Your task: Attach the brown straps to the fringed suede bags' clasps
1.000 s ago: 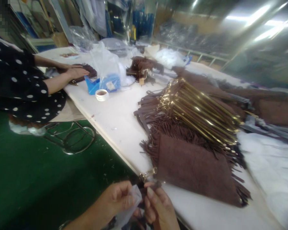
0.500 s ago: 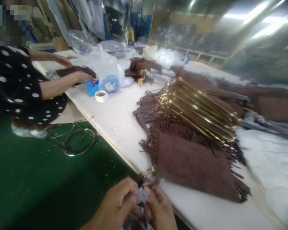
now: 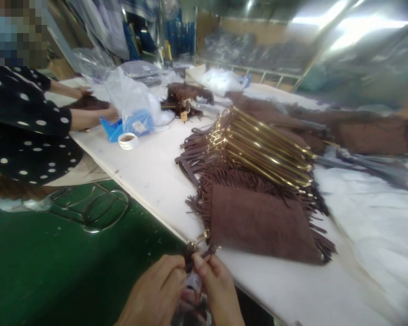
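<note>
Low at the table's front edge, my left hand is closed, its fingers curled at a brown strap. My right hand pinches the same strap between thumb and fingers. A crumpled piece of clear plastic shows between the hands; what lies under it is blurred. Just beyond my fingers are a gold clasp and a brown suede bag with fringed sides, lying flat on the white table.
Behind the bag lies a pile of fringed brown pieces with gold bars. A tape roll and a blue tape dispenser stand at the left, near a co-worker in a dotted top. White sheeting covers the right side.
The view has swung slightly right, so things sit farther left. My left fingers have curled in more, and the clear plastic shows less at my fingertips. The bag lies still.
</note>
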`<state>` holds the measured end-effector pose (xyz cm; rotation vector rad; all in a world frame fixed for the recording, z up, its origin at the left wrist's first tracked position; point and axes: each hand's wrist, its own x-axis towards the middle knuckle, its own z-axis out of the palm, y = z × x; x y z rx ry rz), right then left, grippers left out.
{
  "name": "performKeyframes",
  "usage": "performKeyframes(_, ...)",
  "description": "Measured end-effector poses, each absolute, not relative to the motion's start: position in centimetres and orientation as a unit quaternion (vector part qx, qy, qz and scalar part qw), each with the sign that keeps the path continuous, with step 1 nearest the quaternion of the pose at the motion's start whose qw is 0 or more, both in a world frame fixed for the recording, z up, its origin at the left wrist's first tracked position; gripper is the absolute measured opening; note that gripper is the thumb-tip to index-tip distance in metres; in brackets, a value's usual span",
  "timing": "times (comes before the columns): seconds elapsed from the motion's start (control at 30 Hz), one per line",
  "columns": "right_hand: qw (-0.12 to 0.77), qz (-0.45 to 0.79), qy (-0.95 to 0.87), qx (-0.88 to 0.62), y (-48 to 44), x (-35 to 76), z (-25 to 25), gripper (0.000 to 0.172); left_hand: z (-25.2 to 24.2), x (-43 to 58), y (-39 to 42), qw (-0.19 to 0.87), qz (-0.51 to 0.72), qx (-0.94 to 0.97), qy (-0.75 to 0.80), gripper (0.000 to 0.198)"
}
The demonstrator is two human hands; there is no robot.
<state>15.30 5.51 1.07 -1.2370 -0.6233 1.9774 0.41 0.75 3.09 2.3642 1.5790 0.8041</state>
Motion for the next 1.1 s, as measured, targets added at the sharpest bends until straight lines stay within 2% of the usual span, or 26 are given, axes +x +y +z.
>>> performKeyframes(0.17,0.360,0.746,-0.279,-0.487,5.7,15.1,1.4,0.046,3.1,0.2,0.0,0.123,0.236,0.786,0.558,0.025)
performKeyframes(0.33,0.372,0.715,-0.294,-0.513,5.6,14.8,1.6,0.047,1.4,0.0,0.0,0.134,0.300,0.782,0.529,0.026)
performKeyframes(0.5,0.371,0.719,-0.294,-0.509,5.3,15.0,1.0,0.047,2.4,-1.0,0.2,0.313,0.311,0.693,0.570,0.014)
performKeyframes(0.7,0.373,0.738,-0.263,-0.497,5.0,15.4,1.4,0.047,2.0,-2.1,0.0,0.448,0.345,0.543,0.621,0.025)
performKeyframes(0.87,0.388,0.766,-0.210,-0.468,4.9,15.2,2.3,0.049,1.1,-2.3,-0.4,0.449,0.333,0.542,0.627,0.027)
performKeyframes(1.1,0.379,0.763,-0.228,-0.472,4.9,15.3,1.9,0.047,1.9,-1.9,-0.1,0.433,0.319,0.587,0.604,0.024)
